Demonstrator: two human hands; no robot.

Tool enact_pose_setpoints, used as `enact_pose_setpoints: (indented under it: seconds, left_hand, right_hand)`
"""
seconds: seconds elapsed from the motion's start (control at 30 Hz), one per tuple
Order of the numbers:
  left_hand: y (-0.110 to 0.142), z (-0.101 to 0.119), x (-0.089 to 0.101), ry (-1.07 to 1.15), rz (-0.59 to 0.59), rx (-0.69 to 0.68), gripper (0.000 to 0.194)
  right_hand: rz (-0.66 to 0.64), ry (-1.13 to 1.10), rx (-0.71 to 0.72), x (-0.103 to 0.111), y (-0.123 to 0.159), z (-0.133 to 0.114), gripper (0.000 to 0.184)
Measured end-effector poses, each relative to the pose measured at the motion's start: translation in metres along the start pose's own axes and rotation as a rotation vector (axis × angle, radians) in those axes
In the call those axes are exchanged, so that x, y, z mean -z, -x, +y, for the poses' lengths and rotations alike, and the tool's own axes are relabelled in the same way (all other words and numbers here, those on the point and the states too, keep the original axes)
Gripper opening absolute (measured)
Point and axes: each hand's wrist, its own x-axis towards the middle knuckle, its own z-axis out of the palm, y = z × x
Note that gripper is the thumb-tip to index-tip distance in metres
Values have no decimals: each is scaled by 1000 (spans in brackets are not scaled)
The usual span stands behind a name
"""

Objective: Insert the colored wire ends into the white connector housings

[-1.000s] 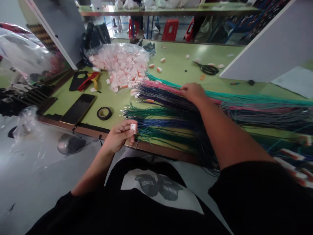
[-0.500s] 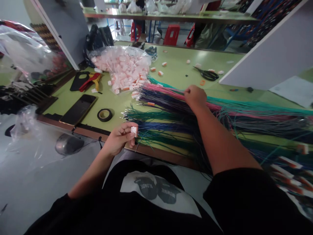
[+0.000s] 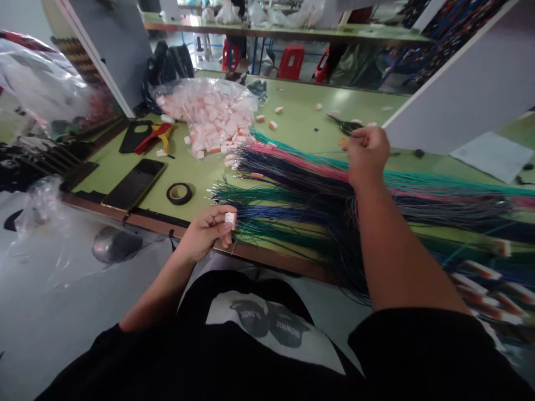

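My left hand [image 3: 209, 231] pinches a small white and orange connector housing [image 3: 229, 220] at the front edge of the table. Right beside it lie green wires [image 3: 288, 236] and blue wires [image 3: 276, 213]. My right hand [image 3: 368, 150], raised over the right part of the wire bundles, has its fingers closed together; whether a wire is between them is too small to tell. Beneath it run teal wires [image 3: 422, 181], pink wires [image 3: 301, 159] and dark wires [image 3: 288, 175]. Their metal-tipped ends point left.
Behind the wires sits a clear bag of connector housings [image 3: 209, 114]. To the left are black tape [image 3: 179, 193], a phone [image 3: 134, 184] and a red and yellow tool [image 3: 156, 138]. Scissors [image 3: 345, 125] lie near my right hand. A white panel [image 3: 468, 89] rises on the right.
My right hand has moved right and slightly up, away from the middle of the pink and teal wires towards the scissors. My left hand stays nearly still with the connector housing.
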Motion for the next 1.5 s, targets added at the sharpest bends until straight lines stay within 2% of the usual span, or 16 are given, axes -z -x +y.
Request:
enact_pose_setpoints:
  seconds: [0.03,0.07,0.13,0.2,0.27,0.43,0.5,0.63,0.73,0.8,0.9,1.07,1.5]
  left_hand:
    - [1,1,-1,-22,4,-1,36]
    - [2,3,-3,-44,6,0,36]
    - [4,6,-6,-82,11,0,34]
    - [5,10,-9,-113,25,-3,31]
    - [4,11,-12,-129,35,-20,29]
    - [-9,3,-11,-51,-12,-141,30]
    - [-14,-3,-8,9,-37,-161,34]
    - [-19,-14,-4,64,-65,-139,36]
    - [-19,-15,-2,88,-85,-121,35]
    - [-18,-15,-2,114,-94,-109,35]
    - [-19,-13,-2,135,-97,-83,35]
    - [-19,-12,-3,124,-88,-57,35]
    - [-17,-12,-2,53,-90,-68,36]
  right_hand:
    - [-18,28,-69,5,7,-13,21]
    - [-145,51,-71,11,15,-27,17]
    - [-349,71,-9,20,29,-51,18]
    - [-434,48,36,27,41,-67,24]
    - [-486,-11,57,30,50,-76,26]
    - [-793,-269,75,19,72,-89,40]
    - [-834,-393,38,12,81,-94,45]
    - [-806,-558,-84,-4,94,-101,30]
    - [-760,-587,-126,-13,98,-104,20]
    - [-678,-510,-68,-16,102,-109,16]
    - [-541,-389,108,-18,110,-125,14]
    - [-506,-298,348,-24,122,-142,17]
    - [-404,5,446,-26,128,-140,20]
